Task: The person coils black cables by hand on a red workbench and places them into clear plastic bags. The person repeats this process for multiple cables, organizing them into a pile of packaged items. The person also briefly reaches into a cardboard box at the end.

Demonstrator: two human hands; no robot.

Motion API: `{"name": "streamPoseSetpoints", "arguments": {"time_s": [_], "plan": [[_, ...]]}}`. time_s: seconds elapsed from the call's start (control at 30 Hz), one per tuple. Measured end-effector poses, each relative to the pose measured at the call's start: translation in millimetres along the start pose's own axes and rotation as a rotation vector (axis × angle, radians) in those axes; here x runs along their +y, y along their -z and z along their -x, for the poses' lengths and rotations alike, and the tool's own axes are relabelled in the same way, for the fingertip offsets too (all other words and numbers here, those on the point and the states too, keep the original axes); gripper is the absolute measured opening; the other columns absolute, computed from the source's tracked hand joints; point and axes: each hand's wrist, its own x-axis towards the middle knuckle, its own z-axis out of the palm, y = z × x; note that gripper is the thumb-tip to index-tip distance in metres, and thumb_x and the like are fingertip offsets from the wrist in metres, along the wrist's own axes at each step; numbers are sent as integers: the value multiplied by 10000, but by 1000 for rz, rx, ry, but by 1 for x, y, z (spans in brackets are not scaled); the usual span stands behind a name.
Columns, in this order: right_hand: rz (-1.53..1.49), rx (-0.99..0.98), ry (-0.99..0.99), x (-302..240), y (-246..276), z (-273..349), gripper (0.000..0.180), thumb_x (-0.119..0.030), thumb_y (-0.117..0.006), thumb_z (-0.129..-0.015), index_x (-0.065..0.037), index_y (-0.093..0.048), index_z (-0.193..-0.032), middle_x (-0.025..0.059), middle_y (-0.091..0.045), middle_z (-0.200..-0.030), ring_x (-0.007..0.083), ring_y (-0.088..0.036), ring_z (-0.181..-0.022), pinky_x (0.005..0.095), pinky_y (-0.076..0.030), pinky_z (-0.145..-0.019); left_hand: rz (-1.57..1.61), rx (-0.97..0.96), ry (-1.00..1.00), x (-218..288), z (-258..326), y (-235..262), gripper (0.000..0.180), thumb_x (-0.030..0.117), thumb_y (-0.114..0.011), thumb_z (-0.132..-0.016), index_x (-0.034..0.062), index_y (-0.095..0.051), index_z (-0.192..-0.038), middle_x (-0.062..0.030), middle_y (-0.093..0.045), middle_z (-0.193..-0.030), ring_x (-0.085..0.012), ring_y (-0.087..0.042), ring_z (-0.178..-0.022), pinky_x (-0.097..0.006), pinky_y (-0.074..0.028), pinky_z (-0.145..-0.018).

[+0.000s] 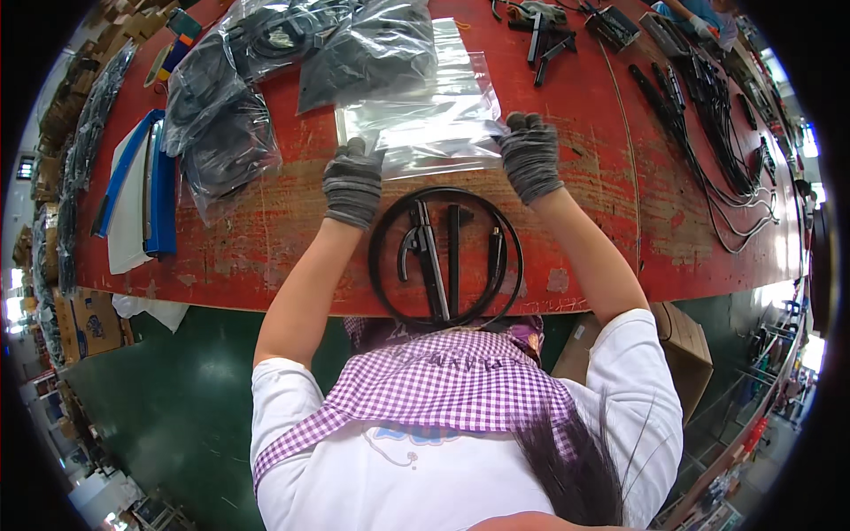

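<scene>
Both my hands wear grey striped knit gloves. A flat clear plastic bag (416, 137) lies across the table in front of me, its shiny surface reflecting light. My left hand (352, 183) pinches its near left corner, and my right hand (530, 159) grips the right side, fingers curled. Between my forearms, close to the table's near edge, rests a coiled black hose (373, 257). Inside the loop lie a black tubular part with a curved lever (428, 252), a straight black bar (454, 257) and a shorter black piece (498, 257).
Bagged black parts (221, 115) are heaped at the far left, near a blue-edged box (159, 195) with white sheets. Black tools (551, 53) lie at the back; black cables (708, 124) spread on the right of the worn red table (292, 239). Another person's gloved hand (699, 25) shows far right.
</scene>
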Motion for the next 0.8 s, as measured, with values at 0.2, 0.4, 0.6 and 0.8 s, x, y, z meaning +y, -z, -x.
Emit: {"name": "streamPoseSetpoints", "arguments": {"time_s": [0.2, 0.4, 0.6, 0.8], "plan": [[-342, 12, 48, -4, -66, 56, 563, -182, -518, -795, -158, -328, -1325, 93, -565, -648, 265, -552, -568, 391, -430, -518, 38, -187, -100, 9, 9, -52, 509, 52, -375, -824, 113, -342, -1328, -137, -579, -907, -260, -609, -794, -398, -508, -646], [-431, -352, 138, -14, -4, 178, 362, -187, -534, -799, -127, -494, -1154, 116, -542, -560, 292, -562, -518, 410, -453, -497, 245, -539, -33, 33, 79, -23, 288, 305, -430, -875, 71, -553, -989, -161, -614, -917, -313, -608, -764, -463, -488, -619], [-766, -143, -339, -47, -19, 179, 205, -201, -527, -808, -107, -594, -977, 142, -590, -657, 319, -583, -589, 422, -454, -521, 478, -432, 166, 49, 59, -32, 301, 323, -496, -847, 42, -604, -848, -202, -601, -735, -367, -588, -675, -454, -463, -583], [-527, -276, 74, -53, 1, 197, 359, -263, -523, -801, -122, -531, -1131, 69, -485, -531, 248, -523, -481, 385, -405, -428, 547, -296, 205, 28, 123, -27, 180, 212, -538, -784, 51, -608, -830, -191, -598, -731, -362, -589, -680, -441, -462, -576]]}}
